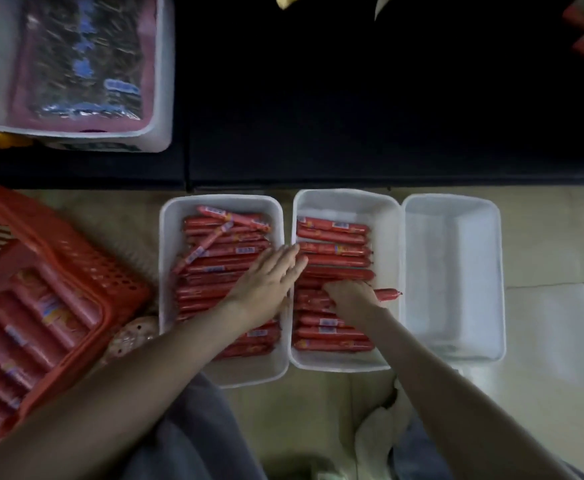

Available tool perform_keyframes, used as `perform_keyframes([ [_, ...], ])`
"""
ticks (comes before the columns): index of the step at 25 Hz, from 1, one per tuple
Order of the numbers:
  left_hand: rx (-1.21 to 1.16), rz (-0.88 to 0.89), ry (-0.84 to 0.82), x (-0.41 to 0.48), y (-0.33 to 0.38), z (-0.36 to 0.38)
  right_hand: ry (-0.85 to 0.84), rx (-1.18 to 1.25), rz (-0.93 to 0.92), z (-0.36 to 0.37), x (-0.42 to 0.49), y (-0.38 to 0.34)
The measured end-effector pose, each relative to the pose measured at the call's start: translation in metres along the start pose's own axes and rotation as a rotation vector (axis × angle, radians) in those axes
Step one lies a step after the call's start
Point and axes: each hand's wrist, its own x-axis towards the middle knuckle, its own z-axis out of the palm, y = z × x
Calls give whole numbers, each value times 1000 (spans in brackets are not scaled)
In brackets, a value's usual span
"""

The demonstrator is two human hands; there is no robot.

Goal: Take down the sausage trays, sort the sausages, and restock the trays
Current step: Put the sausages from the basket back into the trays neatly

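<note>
1 head-worn view looks almost straight down, close above 3 white trays (346, 204) on the floor (547, 237).

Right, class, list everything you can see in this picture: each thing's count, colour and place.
left white plastic tray: one, white, floor; full
middle white plastic tray: one, white, floor; partly filled
right white plastic tray: one, white, floor; empty
red wrapped sausages: many, red, left tray, middle tray, basket
orange-red plastic basket: one, floor, far left
white plastic tub: one, dark shelf, upper left
dark packets: several, blue-labelled, in tub
left hand: flat across left and middle trays
right hand: grips one of the red wrapped sausages, middle tray
</note>
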Motion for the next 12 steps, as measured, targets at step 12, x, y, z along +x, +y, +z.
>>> perform_keyframes([
  [12, 109, -53, -14, 6, 10, 43, 371, -25, -141, 24, -1, 2],
])
